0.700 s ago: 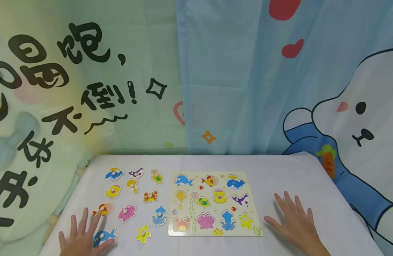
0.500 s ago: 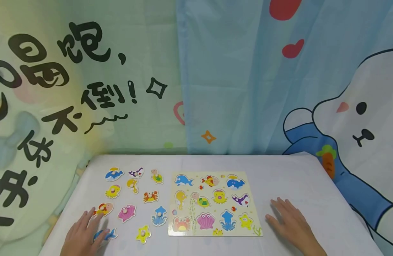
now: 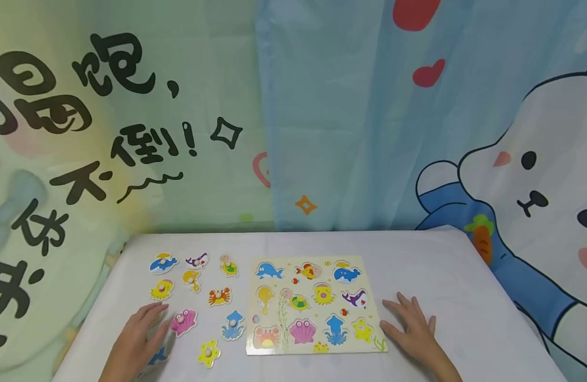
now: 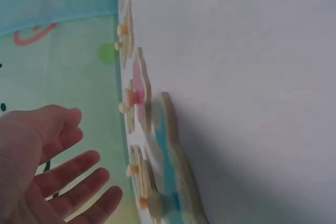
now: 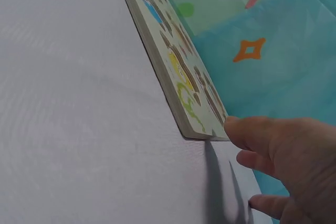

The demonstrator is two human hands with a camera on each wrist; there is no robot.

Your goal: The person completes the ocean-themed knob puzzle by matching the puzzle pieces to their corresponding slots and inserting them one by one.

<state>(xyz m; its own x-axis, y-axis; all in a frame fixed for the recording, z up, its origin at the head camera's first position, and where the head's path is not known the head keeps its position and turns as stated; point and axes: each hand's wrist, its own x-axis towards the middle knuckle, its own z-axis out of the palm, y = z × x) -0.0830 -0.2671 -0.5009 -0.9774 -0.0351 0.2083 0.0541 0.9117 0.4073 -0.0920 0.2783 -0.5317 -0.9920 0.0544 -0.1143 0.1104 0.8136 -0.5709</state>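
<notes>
My left hand (image 3: 137, 339) hovers over the left puzzle pieces, fingers loosely bent and holding nothing. Beneath it a blue whale piece (image 3: 157, 356) shows only in part, and the fish piece is hidden. Just right of its fingertips lies a pink shell piece (image 3: 183, 322) with a peg knob. The left wrist view has the left hand (image 4: 58, 166) beside knobbed wooden pieces, apart from the blue piece (image 4: 170, 166). My right hand (image 3: 413, 329), also holding nothing, has its thumb at the right edge of the puzzle board (image 3: 317, 313); the right wrist view shows its fingertips near the board's corner (image 5: 197, 132).
Several more pieces lie left of the board, among them a yellow star (image 3: 209, 353), a blue squid (image 3: 233, 326), a crab (image 3: 219, 297) and a turtle (image 3: 229, 266). A white cloth covers the table (image 3: 293, 244); a printed curtain (image 3: 331, 132) hangs behind.
My left hand has moved forward and right, from the whale piece to over the fish piece. My right hand has come left to the board's edge. The view has shifted slightly right.
</notes>
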